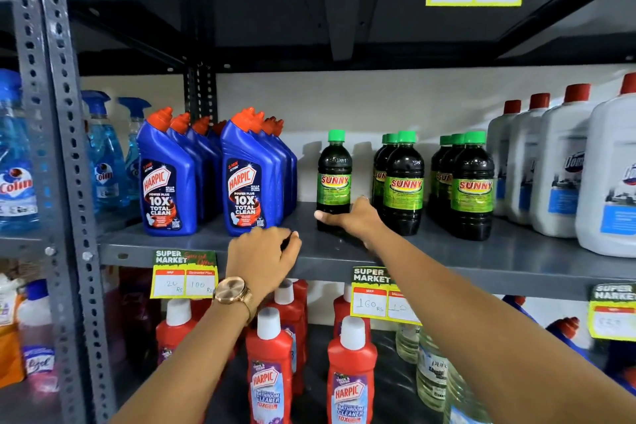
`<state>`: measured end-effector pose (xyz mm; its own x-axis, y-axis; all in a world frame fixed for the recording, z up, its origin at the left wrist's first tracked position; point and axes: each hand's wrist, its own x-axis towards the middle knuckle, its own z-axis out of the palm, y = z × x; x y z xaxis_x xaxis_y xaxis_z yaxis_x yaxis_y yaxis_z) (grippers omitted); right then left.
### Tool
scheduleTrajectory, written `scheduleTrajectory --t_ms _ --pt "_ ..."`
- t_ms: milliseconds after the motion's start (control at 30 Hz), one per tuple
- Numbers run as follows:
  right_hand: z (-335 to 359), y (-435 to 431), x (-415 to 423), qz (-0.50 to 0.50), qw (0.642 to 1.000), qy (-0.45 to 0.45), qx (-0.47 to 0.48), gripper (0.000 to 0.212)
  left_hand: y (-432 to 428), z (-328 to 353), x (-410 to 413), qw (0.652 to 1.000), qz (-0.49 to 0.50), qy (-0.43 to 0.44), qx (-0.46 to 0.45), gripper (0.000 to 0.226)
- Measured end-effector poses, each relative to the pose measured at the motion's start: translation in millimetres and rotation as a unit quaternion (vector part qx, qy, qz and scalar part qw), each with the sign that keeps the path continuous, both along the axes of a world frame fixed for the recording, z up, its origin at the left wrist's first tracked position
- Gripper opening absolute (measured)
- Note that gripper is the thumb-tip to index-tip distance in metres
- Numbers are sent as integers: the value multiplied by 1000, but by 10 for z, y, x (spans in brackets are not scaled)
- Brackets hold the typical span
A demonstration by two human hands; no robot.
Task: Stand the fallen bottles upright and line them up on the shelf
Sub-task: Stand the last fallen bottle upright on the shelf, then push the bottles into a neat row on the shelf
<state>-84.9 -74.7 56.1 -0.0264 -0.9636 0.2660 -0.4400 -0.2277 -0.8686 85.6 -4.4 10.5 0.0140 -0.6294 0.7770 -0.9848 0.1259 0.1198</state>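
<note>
- A grey metal shelf (pixel 481 262) is seen spanning the view, with yellow price tags (pixel 184 277) clipped to its front edge.
- Large white bottles with red caps (pixel 557 165) are ranged at the right end of the shelf.
- Two rows of blue Harpic bottles (pixel 168 179) are stood at the left, running front to back.
- Two rows of dark Sunny bottles with green caps (pixel 471 186) are lined up between the Harpic and the white bottles.
- A single Sunny bottle (pixel 334 175) is stood upright, apart from those rows, in the gap to their left.
- Red Harpic bathroom cleaner bottles (pixel 270 372) are kept on the level below.
- The right hand (pixel 351 217) is wrapped around the base of the single Sunny bottle, thumb across its front.
- The left hand (pixel 263 258), a watch (pixel 231 290) worn at its wrist, is held at the shelf edge with fingers curled inward; whether anything is held in it cannot be told.
</note>
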Motion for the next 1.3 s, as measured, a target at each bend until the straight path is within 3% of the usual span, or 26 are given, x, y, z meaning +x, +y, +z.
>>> scheduleTrajectory --t_ms 67,100,200,267,300,367,433,633,1000,1300 --pt "32 76 -217 33 999 10 41 39 -66 151 -99 999 1 -7 46 40" --pt "47 127 -345 38 998 24 52 35 -139 230 -162 996 -35 18 84 39" --pt "71 248 -743 -10 994 68 80 47 -389 416 -399 937 -183 164 248 68" --pt "46 262 -957 -71 991 83 80 44 -575 455 -508 908 -204 230 284 94" --pt "38 274 -1025 -92 989 92 74 45 -667 453 -537 905 -196 253 280 100" --pt "56 270 -1062 -112 986 106 68 96 -823 434 -562 907 -174 276 268 101" --pt "90 229 -1017 -124 982 127 57 117 -915 416 -569 906 -159 287 266 98" --pt "2 -2 -885 -164 973 163 15 84 -1027 339 -553 909 -173 283 251 83" --pt "-53 -90 -910 -139 983 116 -5 84 -1114 304 -536 918 -169 264 243 73" --pt "-52 -105 -926 -133 982 135 9 86 -1090 306 -547 924 -157 251 242 76"
